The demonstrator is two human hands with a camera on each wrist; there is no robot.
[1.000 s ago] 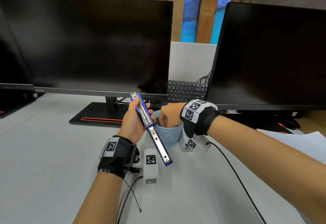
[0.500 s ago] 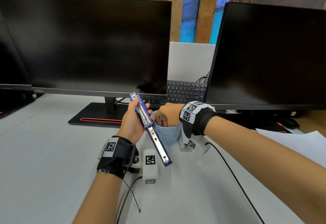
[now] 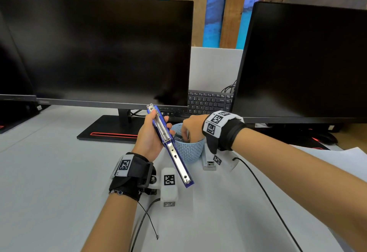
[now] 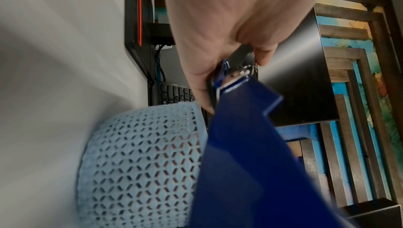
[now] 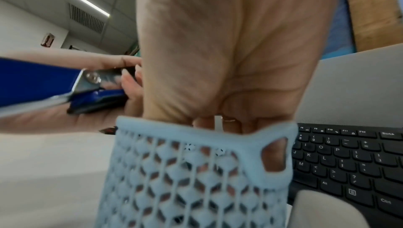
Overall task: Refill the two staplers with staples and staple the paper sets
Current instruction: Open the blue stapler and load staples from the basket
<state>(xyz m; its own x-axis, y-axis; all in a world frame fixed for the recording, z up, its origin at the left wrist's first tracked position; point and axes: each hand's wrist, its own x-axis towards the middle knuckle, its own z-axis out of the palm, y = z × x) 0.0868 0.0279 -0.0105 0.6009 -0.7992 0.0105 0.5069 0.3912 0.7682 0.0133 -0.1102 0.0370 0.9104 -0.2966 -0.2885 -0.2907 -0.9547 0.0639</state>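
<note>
So the blue stapler (image 3: 169,144) was flipped wide open in my left hand (image 3: 150,138), tilted with the far end up near the monitor and the shiny metal staple track facing me, the near end hanging over the desk above the wrist camera. My fingers were wrapped around the top half, thumb on one side, fingertips curled over the other edge. Right next to it sat the little light-blue mesh basket (image 3: 188,150) on the grey desk (image 3: 59,172), basically touching the stapler. My right hand (image 3: 191,127) was dipped into that basket, fingers pointing down past the rim; you could see them through the holes from the wrist view, but I honestly couldn't tell whether they'd pinched anything in there. A sheet of white paper (image 3: 337,158) lay off to the right. Behind all that were a black keyboard (image 3: 206,102) and two dark monitors, one on the left (image 3: 99,49) and one on the right (image 3: 305,63).
</note>
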